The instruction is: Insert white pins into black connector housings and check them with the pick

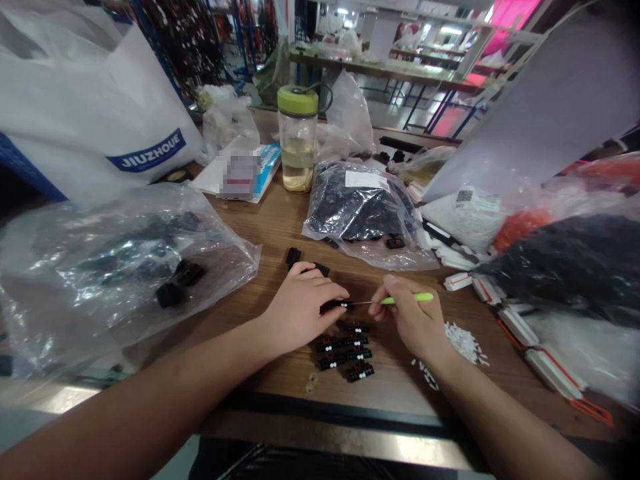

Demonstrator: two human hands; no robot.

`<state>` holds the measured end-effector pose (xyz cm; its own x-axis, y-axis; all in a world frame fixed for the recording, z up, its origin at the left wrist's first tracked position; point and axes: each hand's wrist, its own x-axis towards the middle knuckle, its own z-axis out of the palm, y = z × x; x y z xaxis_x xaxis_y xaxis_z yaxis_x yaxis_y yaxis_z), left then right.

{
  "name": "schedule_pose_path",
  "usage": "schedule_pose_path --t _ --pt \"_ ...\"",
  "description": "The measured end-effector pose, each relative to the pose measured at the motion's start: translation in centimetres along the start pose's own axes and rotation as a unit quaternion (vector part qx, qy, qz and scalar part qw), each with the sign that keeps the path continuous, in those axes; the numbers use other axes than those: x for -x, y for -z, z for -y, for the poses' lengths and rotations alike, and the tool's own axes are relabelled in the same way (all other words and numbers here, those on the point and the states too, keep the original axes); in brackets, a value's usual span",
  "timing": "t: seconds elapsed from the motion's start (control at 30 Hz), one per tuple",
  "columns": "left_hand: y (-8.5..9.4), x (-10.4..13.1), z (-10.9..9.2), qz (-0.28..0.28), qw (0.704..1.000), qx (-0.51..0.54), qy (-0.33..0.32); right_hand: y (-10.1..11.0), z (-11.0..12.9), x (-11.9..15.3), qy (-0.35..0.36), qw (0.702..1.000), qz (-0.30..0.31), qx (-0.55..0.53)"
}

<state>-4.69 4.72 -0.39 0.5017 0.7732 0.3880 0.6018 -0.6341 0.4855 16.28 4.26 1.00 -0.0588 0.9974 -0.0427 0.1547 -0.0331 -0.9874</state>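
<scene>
Between thumb and forefinger, my left hand (pixel 303 303) pinches a small black connector housing (pixel 330 305) with white bits on its right end. My right hand (pixel 413 317) grips a thin metal pick with a bright green handle (pixel 407 299), and its tip reaches the housing's right end; whether it is inside cannot be made out. Below my hands lie several similar black housings (pixel 359 355) in two rough columns, with white plugs in them. A heap of small white plugs (pixel 465 343) is partly hidden behind my right wrist. More black pieces (pixel 293 255) lie beyond my left fingers.
A clear bag of black parts (pixel 357 207) lies ahead, another clear bag (pixel 125 267) at left. A green-lidded bottle (pixel 297 140) stands behind, near a booklet (pixel 265 173). White-and-orange strips (pixel 550 373) and bagged parts (pixel 565 267) line the right. The table's front edge (pixel 350 410) is near.
</scene>
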Motion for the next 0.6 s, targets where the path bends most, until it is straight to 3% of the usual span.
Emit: schedule_pose_path --t 0.47,0.6 --pt "-0.05 0.04 -0.01 0.007 1.000 -0.001 0.003 -0.10 0.17 -0.06 -0.025 0.998 0.016 0.061" --pt "0.00 0.09 -0.06 0.011 1.000 -0.005 0.002 -0.28 0.65 0.14 0.011 0.993 0.026 0.112"
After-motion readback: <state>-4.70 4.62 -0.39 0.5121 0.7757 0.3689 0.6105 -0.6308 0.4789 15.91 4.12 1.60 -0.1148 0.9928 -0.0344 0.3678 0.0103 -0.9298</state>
